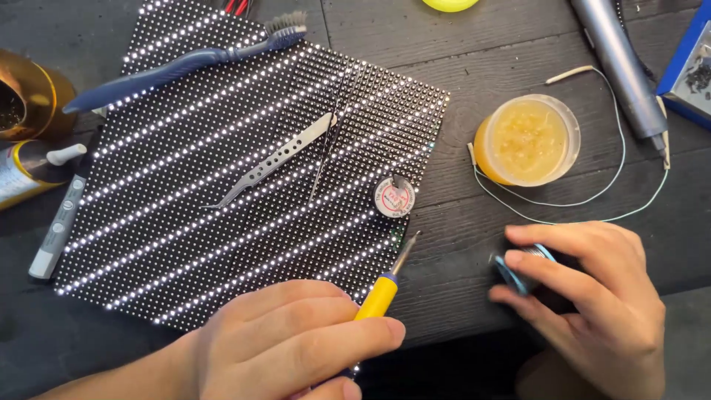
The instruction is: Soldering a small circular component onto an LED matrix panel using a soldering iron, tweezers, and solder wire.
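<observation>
Basically, we have the LED panel (222, 192) flat on the counter (474, 244): stiff, fragile face, take it by the edges. Black, lit dots in diagonal stripes. Our left hand (289, 348), at panel's 6 o'clock, pinches the yellow-handled soldering iron (385, 289): light, hot tip, hold the handle only. Right hand (592, 296), fingers curled, grips a small blue solder spool (518, 267), light, at 4 o'clock.

Lit LED matrix panel (222, 185) on dark table; round white-and-red label (393, 197) at its right edge.
</observation>
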